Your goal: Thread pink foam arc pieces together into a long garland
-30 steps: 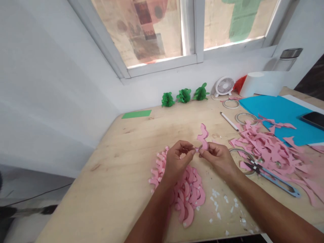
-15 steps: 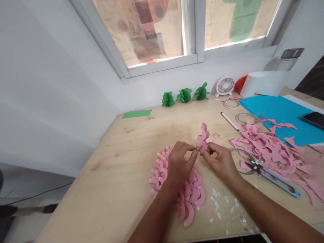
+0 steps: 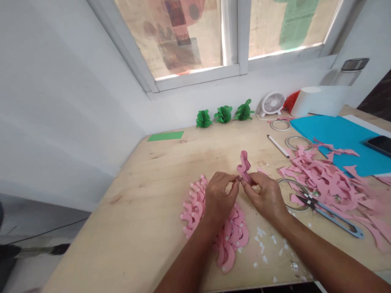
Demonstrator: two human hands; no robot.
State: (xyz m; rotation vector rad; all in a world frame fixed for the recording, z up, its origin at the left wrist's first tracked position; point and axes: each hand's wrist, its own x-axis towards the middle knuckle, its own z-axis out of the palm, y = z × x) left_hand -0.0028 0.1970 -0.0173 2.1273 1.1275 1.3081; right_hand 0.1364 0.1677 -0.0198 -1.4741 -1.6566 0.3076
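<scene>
A wavy stack of pink paper cutouts (image 3: 243,165) stands up between my two hands over the table. My left hand (image 3: 220,195) pinches its lower left end with thumb and forefinger. On the other side, my right hand (image 3: 265,194) is closed on the stack's lower right part. The fingertips nearly meet, and the exact spot they grip is partly hidden. Under my left wrist lies a pile of curved pink paper pieces (image 3: 235,232) with small white tabs at their ends; my forearm covers part of it.
To the right are pink paper scraps (image 3: 330,179), thread snips (image 3: 332,217), tape rolls (image 3: 280,125), a white pen (image 3: 277,145), blue sheets (image 3: 339,130) and a phone (image 3: 380,143). White bits (image 3: 262,240) litter the front. Green paper shapes (image 3: 223,114) and a fan (image 3: 273,103) line the wall.
The upright pink stack has turned slightly and tilted left, looking narrower. My left fingertips have shifted a little right, closer to my right fingers. Both hands keep their pinch.
</scene>
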